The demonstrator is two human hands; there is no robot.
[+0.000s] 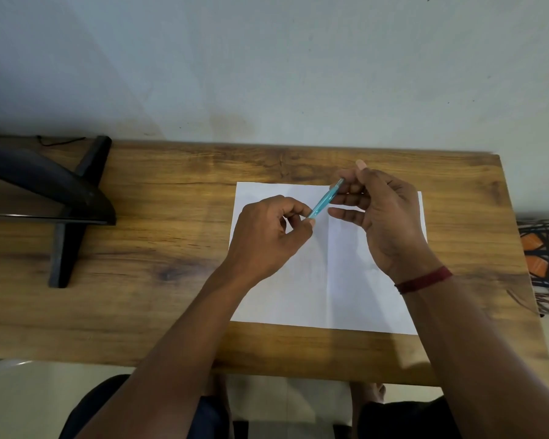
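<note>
Hands (268,234) (382,217) pinch pen (324,199) above paper's (362,299) far edge.

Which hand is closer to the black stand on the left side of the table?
Left. The left hand is to the right of the black stand, pinching the near end of the blue pen. The right hand holds the pen's other end, farther right.

Looks like a home study corner or small office to me: a wooden desk (171,312) pushed against a bare pale wall (267,74), with a black monitor stand (70,217) at the left of the frame. The white sheet of paper (346,296) and blue pen (324,201) mid-frame fit that.
</note>
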